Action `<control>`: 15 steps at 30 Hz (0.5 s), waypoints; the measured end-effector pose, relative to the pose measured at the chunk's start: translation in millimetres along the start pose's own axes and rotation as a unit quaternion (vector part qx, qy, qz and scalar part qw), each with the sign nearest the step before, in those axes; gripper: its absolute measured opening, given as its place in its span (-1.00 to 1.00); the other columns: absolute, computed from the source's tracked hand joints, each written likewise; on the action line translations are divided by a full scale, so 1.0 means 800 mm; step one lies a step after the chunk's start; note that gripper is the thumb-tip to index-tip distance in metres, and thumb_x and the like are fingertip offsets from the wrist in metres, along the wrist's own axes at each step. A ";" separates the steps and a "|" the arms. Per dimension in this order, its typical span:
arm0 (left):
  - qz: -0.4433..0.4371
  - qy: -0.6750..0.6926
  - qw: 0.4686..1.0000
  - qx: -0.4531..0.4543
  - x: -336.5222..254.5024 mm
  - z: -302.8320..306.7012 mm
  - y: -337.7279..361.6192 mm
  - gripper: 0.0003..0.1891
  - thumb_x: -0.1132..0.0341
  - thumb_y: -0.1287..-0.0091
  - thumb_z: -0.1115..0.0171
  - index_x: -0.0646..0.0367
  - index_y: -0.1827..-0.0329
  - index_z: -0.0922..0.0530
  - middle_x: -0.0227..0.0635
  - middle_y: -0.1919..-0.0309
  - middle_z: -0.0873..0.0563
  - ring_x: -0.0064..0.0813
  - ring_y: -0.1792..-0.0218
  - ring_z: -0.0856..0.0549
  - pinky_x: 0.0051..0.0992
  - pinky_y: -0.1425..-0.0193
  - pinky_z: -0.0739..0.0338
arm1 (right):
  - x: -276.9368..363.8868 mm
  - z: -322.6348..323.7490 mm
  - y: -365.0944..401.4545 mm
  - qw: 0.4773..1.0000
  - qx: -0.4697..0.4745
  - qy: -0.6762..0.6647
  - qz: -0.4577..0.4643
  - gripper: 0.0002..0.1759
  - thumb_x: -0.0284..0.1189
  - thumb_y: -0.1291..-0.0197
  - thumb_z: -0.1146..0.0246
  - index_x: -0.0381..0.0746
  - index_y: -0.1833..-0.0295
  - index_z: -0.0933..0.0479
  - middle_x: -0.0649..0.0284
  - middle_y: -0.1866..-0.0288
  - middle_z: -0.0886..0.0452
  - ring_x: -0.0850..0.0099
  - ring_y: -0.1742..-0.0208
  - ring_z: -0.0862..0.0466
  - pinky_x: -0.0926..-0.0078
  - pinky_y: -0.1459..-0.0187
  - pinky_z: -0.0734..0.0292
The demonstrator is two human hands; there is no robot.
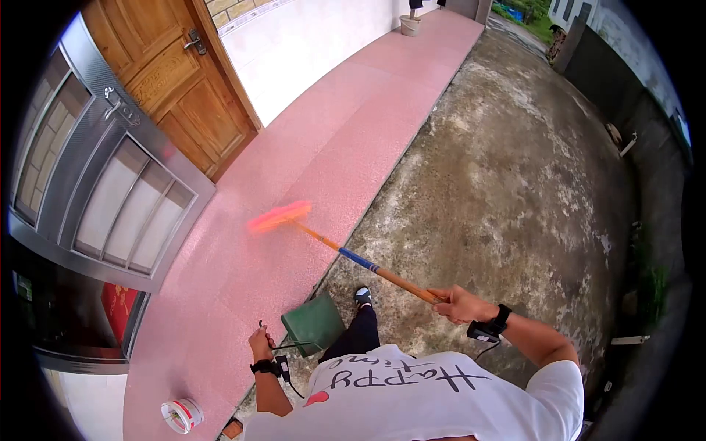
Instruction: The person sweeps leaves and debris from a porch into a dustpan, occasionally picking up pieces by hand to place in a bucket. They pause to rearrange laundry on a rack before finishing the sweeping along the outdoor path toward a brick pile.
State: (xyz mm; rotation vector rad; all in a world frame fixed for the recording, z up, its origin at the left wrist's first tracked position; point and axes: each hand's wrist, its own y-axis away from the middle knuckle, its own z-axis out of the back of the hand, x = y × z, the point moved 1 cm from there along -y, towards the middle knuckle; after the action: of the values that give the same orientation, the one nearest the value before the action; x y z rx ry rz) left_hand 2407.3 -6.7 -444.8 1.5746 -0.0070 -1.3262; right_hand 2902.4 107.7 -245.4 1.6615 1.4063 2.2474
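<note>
My right hand [462,305] grips the far end of a broom's wooden handle. The broom [358,259] has a blue-wrapped section along its stick and a bright orange-pink head, slightly blurred, over the pink tiled walkway [368,140]. Lower down, my left hand [261,344] is closed round the thin dark handle of a green dustpan [314,323]. The pan is near the walkway's edge, beside my foot [363,295], and apart from the broom head. Whether any sweepings lie in the pan cannot be made out.
A metal-framed door [121,184] stands swung out over the walkway, near a wooden door [165,73]. A white bucket [182,416] sits at lower left, with a brick piece [232,428] nearby. Stained concrete [500,169] lies right of the walkway edge; a pot [410,26] stands far back.
</note>
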 end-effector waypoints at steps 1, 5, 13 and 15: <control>-0.001 0.003 1.000 0.008 -0.016 -0.025 -0.003 -0.78 0.29 -0.26 0.04 0.23 0.19 -0.48 -0.46 0.70 -0.35 -0.61 0.78 -0.33 -0.55 0.79 -0.20 | 0.001 0.019 -0.051 0.996 -0.026 0.081 0.037 -0.51 -0.47 -0.08 -0.09 -0.26 -0.18 -0.27 0.32 0.64 -0.38 0.54 0.74 -0.33 0.59 0.70 -0.25; 0.006 -0.021 0.999 0.029 -0.061 -0.111 -0.045 -0.77 0.27 -0.26 0.05 0.21 0.17 -0.48 -0.48 0.72 -0.33 -0.62 0.79 -0.31 -0.59 0.79 -0.19 | 0.002 0.076 -0.236 0.927 -0.169 0.290 0.166 -0.53 -0.49 0.02 -0.13 -0.31 -0.08 -0.32 0.05 0.56 -0.48 0.32 0.55 -0.51 0.35 0.54 -0.36; -0.034 -0.087 0.992 0.087 -0.119 -0.295 -0.135 -0.76 0.27 -0.27 0.06 0.24 0.20 -0.50 -0.48 0.73 -0.32 -0.64 0.80 -0.28 -0.60 0.79 -0.17 | 0.054 0.155 -0.179 0.993 -0.101 0.059 0.002 -0.65 -0.57 -0.01 -0.06 -0.30 0.01 -0.32 0.32 0.74 -0.32 0.54 0.80 -0.36 0.53 0.79 -0.18; -0.064 -0.106 0.987 0.101 -0.128 -0.340 -0.156 -0.75 0.29 -0.28 0.06 0.28 0.20 -0.50 -0.51 0.74 -0.33 -0.67 0.79 -0.28 -0.62 0.79 -0.14 | 0.086 0.178 -0.123 0.995 -0.057 -0.057 -0.052 -0.53 -0.59 -0.03 -0.04 -0.26 -0.14 -0.26 0.42 0.73 -0.27 0.64 0.82 -0.26 0.64 0.81 -0.08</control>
State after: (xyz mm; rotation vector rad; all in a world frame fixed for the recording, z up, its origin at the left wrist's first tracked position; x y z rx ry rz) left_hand 2494.5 293.8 -494.1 1.6146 -0.1808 -1.6315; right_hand 2935.9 290.7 -252.5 1.6153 1.2828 2.0987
